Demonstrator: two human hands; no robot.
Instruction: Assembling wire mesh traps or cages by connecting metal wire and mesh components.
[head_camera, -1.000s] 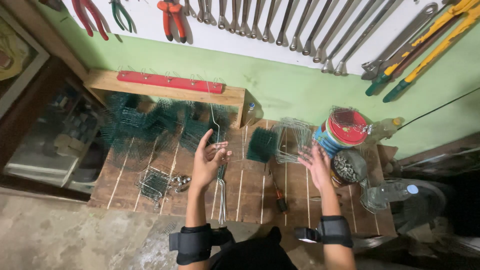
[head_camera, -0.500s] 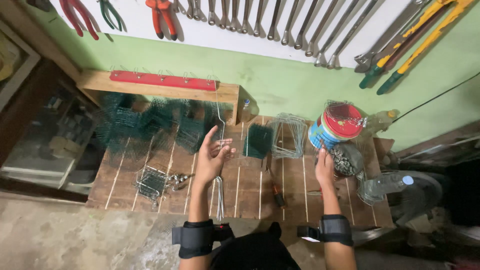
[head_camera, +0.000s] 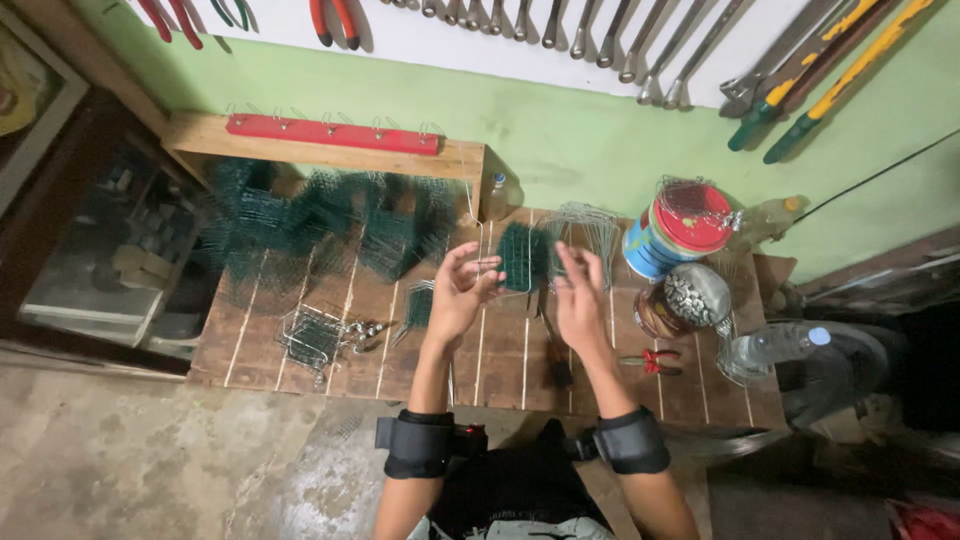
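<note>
At the far left of the wooden bench (head_camera: 300, 355), well away from both hands, lie heaps of dark green wire mesh (head_camera: 300, 225); nearer, below and left of the left hand (head_camera: 455, 295), sits a small bare-metal wire cage (head_camera: 312, 335) with some loose clips beside it.

The left hand is raised above the planks with its fingers curled around a thin bent wire (head_camera: 478, 262); the pinch looks closed on the wire, though the strand is too fine to be certain. Just right of that grip, between the two hands, stands a small green mesh piece (head_camera: 522, 258); it seems to rest on the bench, touching neither palm.

The right hand (head_camera: 580, 300) has changed most; a second ago it lay low at the right edge of the bench near the tins, and it has now come up and inward, fingers spread and holding nothing, close beside the mesh piece. The left hand has stayed about where it was; so both hands now meet over the mesh, which suggests that the wire is about to be worked with two hands.

Right of the right hand stand a grey wire frame (head_camera: 590, 228), a red-lidded tin (head_camera: 680, 230), a jar of metal parts (head_camera: 690, 298), red-handled pliers (head_camera: 652, 360) and a clear plastic bottle (head_camera: 770, 345).
</note>
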